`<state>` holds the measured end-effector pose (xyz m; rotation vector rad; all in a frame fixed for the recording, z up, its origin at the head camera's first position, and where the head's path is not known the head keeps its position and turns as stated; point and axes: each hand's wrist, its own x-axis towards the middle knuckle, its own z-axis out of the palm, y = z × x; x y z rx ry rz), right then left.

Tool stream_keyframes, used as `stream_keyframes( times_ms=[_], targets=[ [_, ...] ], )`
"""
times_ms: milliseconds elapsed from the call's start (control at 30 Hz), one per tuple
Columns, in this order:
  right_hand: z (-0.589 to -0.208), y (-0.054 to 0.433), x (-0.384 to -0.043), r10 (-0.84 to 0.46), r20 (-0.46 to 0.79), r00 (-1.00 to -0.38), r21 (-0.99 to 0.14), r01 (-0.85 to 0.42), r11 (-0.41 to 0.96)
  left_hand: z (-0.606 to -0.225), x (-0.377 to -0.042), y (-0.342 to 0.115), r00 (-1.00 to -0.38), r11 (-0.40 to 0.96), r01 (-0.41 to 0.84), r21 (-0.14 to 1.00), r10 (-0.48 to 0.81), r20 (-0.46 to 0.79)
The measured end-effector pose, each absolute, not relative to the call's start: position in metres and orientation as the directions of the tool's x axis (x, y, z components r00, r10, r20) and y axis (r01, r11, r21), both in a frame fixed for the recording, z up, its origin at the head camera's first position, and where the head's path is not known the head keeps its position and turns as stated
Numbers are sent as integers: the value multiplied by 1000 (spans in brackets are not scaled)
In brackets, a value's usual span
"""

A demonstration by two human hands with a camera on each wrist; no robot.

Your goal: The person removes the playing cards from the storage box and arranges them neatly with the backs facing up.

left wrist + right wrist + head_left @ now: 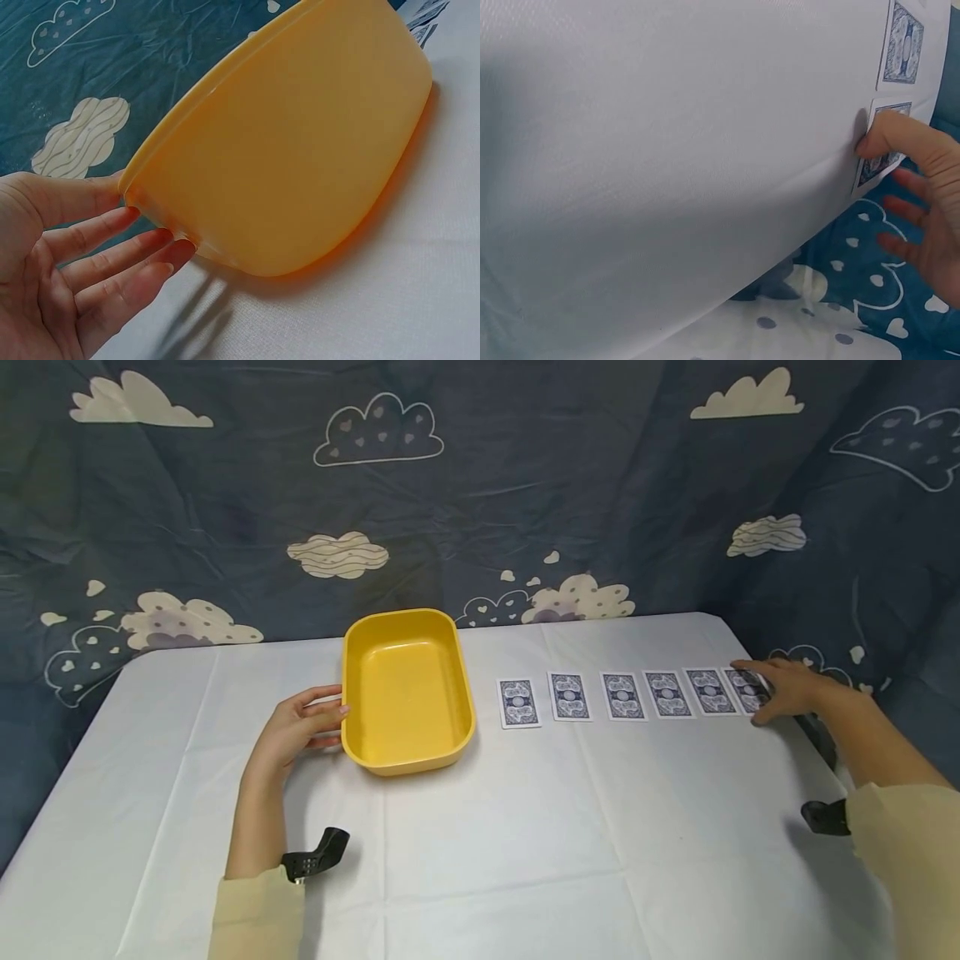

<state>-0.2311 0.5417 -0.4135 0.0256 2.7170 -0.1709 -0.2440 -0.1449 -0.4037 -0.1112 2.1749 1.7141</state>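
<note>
A yellow plastic tub [407,764] stands on the table. My left hand [303,722] is at its left side, the thumb lapping over the rim and the other fingers against the outer wall [285,165]. To the right of the tub, several playing cards lie face down in a row, blue-patterned backs up. My right hand [791,687] is over the rightmost card [746,691], fingers spread and partly hiding it. In the right wrist view, one fingertip of the right hand [926,165] meets the edge of that card [866,176], which lies flat.
A white cloth [487,852] covers the table. The table's right edge [780,262] runs close beside the last card. Dark blue fabric with cloud prints [480,510] hangs behind and at the right. Each wrist wears a black device [315,857].
</note>
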Motion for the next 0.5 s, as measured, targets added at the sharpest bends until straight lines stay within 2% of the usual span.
stream_keyframes(
  times_ms=[133, 233, 367, 500],
  targets=[
    [-413, 539, -229, 9, -404, -915, -110, 58, 992, -404, -243, -145, -929, 264, -287, 921, 157, -334],
    [-408, 530, -228, 4, -329, -944, -90, 35, 995, -404, -243, -144, -930, 278, -278, 920, 161, -330],
    [-399, 494, -227, -10, -75, -997, -116, -1, 993, -399, -242, -140, -946, 387, -232, 893, 122, -299],
    [-394, 427, -218, -20, 207, -978, -240, -71, 968, -385, -235, -126, -991, 580, -117, 806, -15, -133]
  ],
)
